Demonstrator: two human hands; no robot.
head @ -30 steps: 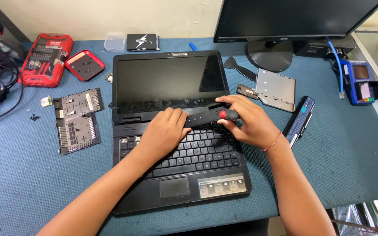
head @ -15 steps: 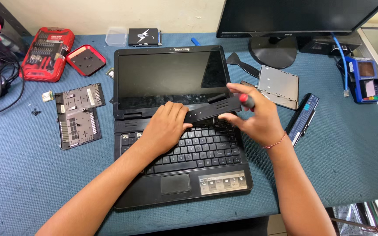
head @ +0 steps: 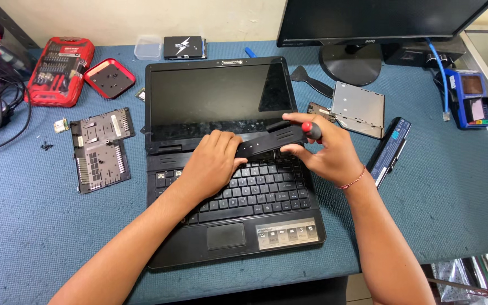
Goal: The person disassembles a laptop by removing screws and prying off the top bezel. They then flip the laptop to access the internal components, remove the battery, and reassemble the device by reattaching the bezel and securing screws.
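Since a second ago, when it lay flat above the keyboard (head: 244, 189), the black strip (head: 269, 140) has lifted clear: my right hand (head: 326, 152) grips its end (with a red-tipped screwdriver (head: 310, 129)), my left hand (head: 213, 164) closes on the other end.

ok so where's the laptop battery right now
In the head view the long black battery lies on the blue mat at the laptop's right, just past the right hand and below the silver drive.

A dark, blank laptop screen (head: 218, 101) is seen at centre. A black monitor screen (head: 379, 20) is found upper right. A silver label (head: 286, 233) is placed beside the touchpad.
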